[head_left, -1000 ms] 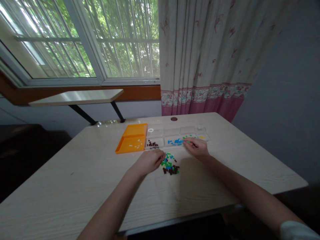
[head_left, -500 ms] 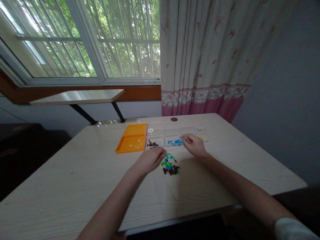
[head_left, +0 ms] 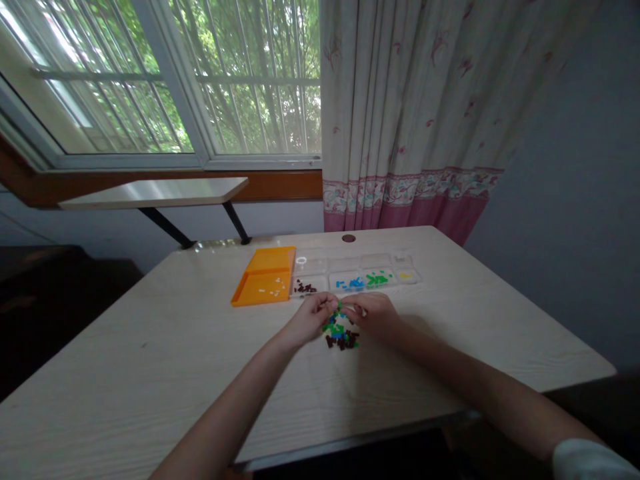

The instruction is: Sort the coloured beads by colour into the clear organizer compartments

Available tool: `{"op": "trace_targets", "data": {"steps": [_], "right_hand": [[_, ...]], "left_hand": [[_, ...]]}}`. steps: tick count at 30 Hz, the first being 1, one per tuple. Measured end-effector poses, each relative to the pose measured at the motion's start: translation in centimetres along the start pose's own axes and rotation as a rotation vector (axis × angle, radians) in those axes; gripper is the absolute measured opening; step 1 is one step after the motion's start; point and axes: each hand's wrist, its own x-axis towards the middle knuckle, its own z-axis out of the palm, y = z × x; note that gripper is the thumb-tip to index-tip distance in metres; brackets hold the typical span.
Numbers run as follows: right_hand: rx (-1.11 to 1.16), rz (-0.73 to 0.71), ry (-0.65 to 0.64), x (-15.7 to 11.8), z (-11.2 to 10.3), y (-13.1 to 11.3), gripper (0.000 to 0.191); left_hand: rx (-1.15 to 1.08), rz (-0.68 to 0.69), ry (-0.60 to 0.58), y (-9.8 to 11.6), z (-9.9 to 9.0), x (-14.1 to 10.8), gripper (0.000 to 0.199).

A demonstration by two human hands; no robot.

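Observation:
Small green, blue and dark brown toy bricks lie in a loose pile point(head_left: 343, 337) on the table. Over the far end of that pile my left hand point(head_left: 313, 317) is closed, thumb and fingers pinched. My right hand point(head_left: 377, 317) meets it from the right, its fingers also pinched together. A bit of green shows at the fingertips, but whether either hand grips it I cannot tell. Just beyond is a clear compartment box point(head_left: 345, 263) holding dark brown bricks point(head_left: 304, 287), blue bricks point(head_left: 350, 283), green bricks point(head_left: 379, 278) and yellow bricks point(head_left: 406, 275) in separate compartments.
An open orange case point(head_left: 273, 260) with several white pieces point(head_left: 273, 290) stands left of the clear box. A raised shelf point(head_left: 165, 193) is at the table's back left. Behind the table point(head_left: 150, 373) are a window and a curtain point(head_left: 405, 120).
My right hand has moved left and nearer, from the clear box to the pile beside my left hand. The green bricks in the box are now uncovered. My left hand has barely shifted.

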Motion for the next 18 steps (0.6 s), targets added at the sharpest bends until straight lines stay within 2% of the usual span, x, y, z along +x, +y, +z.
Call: {"op": "trace_targets", "data": {"steps": [6,13,15,18], "right_hand": [[0.000,0.005,0.078,-0.1,0.3,0.1,0.017],[-0.001,-0.026,0.077,-0.1,0.1,0.0,0.016],[-0.008,-0.044,0.114,0.0,0.0,0.2,0.016],[-0.021,-0.080,0.237,0.1,-0.5,0.9,0.016]], "left_hand": [[-0.032,0.043,-0.004,-0.2,0.1,0.2,0.036],[0.049,0.077,0.007,-0.2,0.2,0.2,0.035],[0.159,0.102,0.027,0.0,-0.1,0.0,0.032],[0.563,0.162,0.063,0.7,-0.8,-0.6,0.027]]}}
